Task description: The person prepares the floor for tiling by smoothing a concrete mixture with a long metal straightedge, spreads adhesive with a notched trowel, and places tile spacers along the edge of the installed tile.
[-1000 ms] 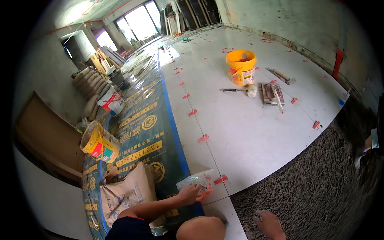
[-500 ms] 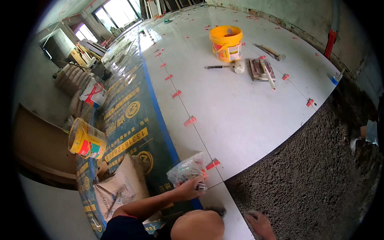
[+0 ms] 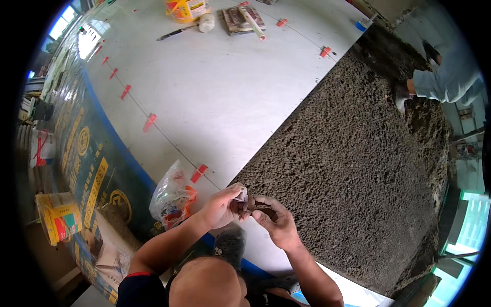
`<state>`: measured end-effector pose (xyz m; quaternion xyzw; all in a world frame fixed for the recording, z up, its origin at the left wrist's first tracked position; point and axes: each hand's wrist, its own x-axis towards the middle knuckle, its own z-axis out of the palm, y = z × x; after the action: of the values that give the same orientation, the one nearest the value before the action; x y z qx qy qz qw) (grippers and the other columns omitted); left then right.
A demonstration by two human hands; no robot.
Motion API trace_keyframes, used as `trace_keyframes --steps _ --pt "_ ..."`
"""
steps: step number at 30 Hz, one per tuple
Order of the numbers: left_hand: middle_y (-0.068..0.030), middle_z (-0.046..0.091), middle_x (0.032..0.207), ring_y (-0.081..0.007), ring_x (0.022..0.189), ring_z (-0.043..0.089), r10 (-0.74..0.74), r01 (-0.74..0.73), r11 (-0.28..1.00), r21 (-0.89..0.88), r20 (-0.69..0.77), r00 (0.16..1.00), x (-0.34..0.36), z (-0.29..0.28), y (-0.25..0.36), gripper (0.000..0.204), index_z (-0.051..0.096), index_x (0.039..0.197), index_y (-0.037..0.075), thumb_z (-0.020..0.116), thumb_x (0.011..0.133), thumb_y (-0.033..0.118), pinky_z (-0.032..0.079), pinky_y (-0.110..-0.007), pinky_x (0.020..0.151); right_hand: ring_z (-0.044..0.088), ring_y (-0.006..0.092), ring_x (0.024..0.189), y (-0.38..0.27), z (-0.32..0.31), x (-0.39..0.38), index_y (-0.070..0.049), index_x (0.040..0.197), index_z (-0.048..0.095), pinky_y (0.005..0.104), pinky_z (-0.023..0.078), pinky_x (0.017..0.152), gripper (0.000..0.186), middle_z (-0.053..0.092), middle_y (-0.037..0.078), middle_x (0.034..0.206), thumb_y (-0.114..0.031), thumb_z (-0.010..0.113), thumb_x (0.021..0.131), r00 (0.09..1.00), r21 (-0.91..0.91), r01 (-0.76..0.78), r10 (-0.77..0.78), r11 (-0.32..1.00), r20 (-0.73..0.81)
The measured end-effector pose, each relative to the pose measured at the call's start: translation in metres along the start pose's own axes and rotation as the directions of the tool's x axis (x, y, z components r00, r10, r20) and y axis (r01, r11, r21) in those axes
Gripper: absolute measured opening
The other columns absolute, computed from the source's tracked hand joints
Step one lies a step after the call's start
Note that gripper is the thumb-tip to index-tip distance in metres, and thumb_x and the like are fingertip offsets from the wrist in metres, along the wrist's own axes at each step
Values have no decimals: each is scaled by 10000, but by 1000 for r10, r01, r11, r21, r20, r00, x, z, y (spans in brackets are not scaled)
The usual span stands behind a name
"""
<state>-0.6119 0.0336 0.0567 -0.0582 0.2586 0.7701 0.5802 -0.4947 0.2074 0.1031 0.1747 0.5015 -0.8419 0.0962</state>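
Observation:
My left hand is closed on small grey pieces, perhaps clips, too small to make out clearly. My right hand meets it, fingers curled around part of the same pieces. Left of my hands a clear plastic bag with orange pieces lies on the floor, near a red wedge on the seam of the large pale tiles. My bent knee shows below my hands.
Dark rough mortar fills the right, where another person's legs stand. A yellow bucket, mallet and trowel sit on the tiles. A bucket and sack lie on printed sheeting.
My left hand has left the bag and moved up and right. My right hand has risen from over the mortar to meet it. The view has swung downward and rightward.

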Motion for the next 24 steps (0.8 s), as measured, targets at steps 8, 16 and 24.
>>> trace_keyframes --steps 8,16,24 --pt "-81 633 1025 -250 991 638 8 -4 999 45 -85 996 48 10 -11 256 545 992 124 407 1097 312 503 -433 928 663 185 1133 0 -16 11 38 1336 540 310 556 914 505 705 118 1155 -151 771 929 919 -618 -113 -155 778 -363" --pt "-155 624 1335 -292 1099 686 -4 38 923 384 -89 996 97 23 2 268 547 1055 87 416 1110 314 591 -465 925 693 144 907 -15 -57 24 23 1215 648 287 565 810 312 725 77 999 -201 683 1001 751 -573 -220 -238 789 -616" --pt "-209 666 1165 -342 1098 649 847 12 25 1000 -27 531 241 -62 123 565 580 1298 20 331 1101 487 496 -452 969 663 128 782 -66 -135 70 17 1289 582 294 562 683 311 671 65 905 -178 590 1047 607 -563 -56 -420 824 -675"
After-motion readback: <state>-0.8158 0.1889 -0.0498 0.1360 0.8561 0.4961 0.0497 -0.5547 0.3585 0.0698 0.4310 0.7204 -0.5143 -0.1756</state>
